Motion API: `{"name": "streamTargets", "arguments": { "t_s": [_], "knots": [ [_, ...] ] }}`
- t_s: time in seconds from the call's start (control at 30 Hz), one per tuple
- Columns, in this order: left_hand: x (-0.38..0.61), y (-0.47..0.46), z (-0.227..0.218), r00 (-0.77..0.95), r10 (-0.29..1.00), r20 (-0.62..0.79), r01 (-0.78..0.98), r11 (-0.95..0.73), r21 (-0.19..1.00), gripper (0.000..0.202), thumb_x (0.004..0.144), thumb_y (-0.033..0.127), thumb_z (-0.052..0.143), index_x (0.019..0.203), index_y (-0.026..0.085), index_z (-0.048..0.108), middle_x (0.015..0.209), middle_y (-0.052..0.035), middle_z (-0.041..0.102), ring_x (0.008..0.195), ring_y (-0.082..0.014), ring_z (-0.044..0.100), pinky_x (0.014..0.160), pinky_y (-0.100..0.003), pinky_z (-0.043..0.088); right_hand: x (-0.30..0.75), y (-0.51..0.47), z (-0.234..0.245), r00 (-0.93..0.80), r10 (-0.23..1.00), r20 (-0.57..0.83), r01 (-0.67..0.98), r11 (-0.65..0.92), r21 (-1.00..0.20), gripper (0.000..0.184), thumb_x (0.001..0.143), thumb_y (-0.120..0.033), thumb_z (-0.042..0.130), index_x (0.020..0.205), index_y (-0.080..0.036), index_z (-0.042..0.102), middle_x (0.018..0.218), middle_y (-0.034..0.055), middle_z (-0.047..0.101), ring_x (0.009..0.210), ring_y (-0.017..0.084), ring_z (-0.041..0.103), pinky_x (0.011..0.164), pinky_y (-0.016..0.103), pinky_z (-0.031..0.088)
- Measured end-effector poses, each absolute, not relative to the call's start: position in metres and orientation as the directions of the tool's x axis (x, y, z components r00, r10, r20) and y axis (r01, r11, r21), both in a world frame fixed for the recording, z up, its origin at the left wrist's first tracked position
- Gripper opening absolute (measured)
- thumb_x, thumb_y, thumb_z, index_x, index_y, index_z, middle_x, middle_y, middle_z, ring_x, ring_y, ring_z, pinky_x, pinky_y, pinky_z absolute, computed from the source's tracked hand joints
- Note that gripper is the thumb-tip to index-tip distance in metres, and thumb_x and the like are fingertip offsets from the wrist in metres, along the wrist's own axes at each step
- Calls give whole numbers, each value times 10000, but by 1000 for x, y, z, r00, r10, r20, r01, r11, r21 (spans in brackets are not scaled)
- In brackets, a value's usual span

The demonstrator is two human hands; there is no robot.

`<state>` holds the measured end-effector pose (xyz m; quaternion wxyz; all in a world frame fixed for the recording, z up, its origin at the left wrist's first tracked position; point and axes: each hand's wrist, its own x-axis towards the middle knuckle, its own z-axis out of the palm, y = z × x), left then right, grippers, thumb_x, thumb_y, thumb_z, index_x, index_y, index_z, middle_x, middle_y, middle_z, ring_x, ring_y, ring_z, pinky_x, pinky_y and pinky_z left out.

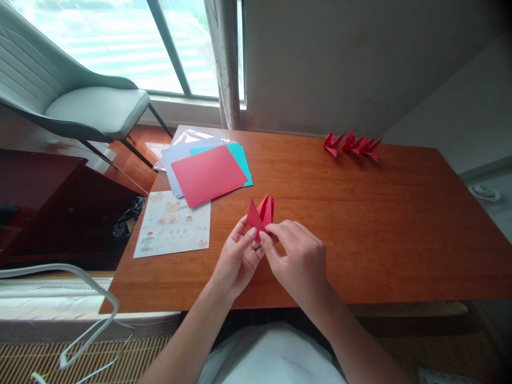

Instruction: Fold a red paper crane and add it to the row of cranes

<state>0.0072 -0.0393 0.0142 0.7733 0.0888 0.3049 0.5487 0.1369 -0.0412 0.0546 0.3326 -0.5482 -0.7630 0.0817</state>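
Observation:
A partly folded red origami paper is held up over the near edge of the table, its pointed flaps standing upward. My left hand grips it from the left, thumb in front and fingers behind. From the right, my right hand pinches the lower right part of the same paper between thumb and index finger. The fingers hide the bottom of the folds. Three folded red paper cranes stand in a row at the far right of the table.
Red sheets lie over blue and lavender sheets at the table's back left. A white sheet with bear drawings lies nearer. A grey chair stands beyond the wooden table, by the window. A white cable loops at lower left.

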Motion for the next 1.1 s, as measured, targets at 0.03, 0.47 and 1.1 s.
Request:
{"name": "streamTargets", "arguments": {
  "t_s": [0.03, 0.47, 1.1],
  "knots": [
    [7, -39, 14, 211, 907, -365, -795, 376, 475, 400, 853, 145, 754, 1221, 212, 613, 977, -22, 742, 775, -85, 705, 765, -182, 571, 137, -41, 54, -164, 894, 417, 772, 380, -509, 122, 945, -206, 616, 839, -195, 676, 761, 21, 680, 720, 177, 605, 691, 306, 409],
    [14, -45, 8, 101, 948, -301, -689, 285, 667, 315, 780, 152, 826, 1076, 184, 724, 1062, -42, 757, 963, -124, 704, 900, -227, 568, 151, -31, 50, -21, 959, 281, 543, 247, -803, 75, 883, -180, 668, 893, -212, 735, 804, 8, 602, 675, 136, 523, 571, 267, 396],
    [14, -57, 0, 44, 980, 193, -95, -188, 978, 332, 902, 94, 650, 1179, 263, 723, 1234, -72, 739, 1151, -231, 699, 1032, -372, 542, 214, -24, 58, -253, 966, 49, 87, 73, -994, 149, 954, -346, 642, 1067, -283, 715, 1045, 25, 626, 881, 157, 593, 725, 264, 490]
  ]
}}
